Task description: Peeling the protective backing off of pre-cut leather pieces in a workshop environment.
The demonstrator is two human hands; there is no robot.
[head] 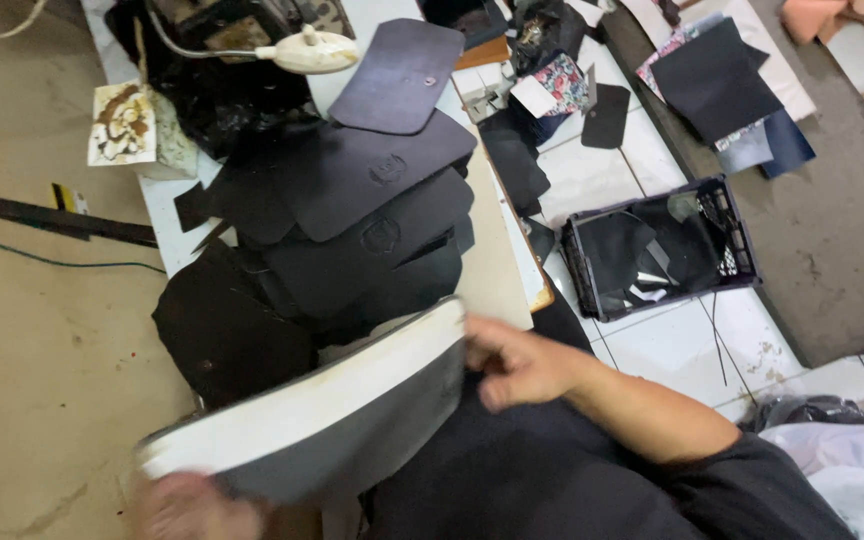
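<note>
A stack of grey sheets (322, 420) with a pale top face lies tilted across the lower middle of the view, over the person's lap. The left hand (187, 508) is at its lower left corner, blurred and partly cut by the frame edge; it touches the stack from below, but whether the fingers clasp it cannot be told. The right hand (512, 362) sits at the stack's upper right corner, forearm coming in from the lower right, fingers curled loosely against the edge and thumb side up; it touches the corner, and a firm grip cannot be made out.

Just beyond the stack, dark leather pieces (362, 215) overlap in a heap on a white table (167, 215); two bear a round embossed mark. A navy flap (399, 75) with a small stud lies on top at the far end. A white lamp head (310, 50) on a thin arm hangs over the heap. At the table's left edge stands a small white box (137, 130) with a brown and cream print on its face.

To the right, on the tiled floor, a black crate (660, 248) holds dark scraps. Farther off lie black sheets (712, 80) and a floral patterned piece (562, 82).
</note>
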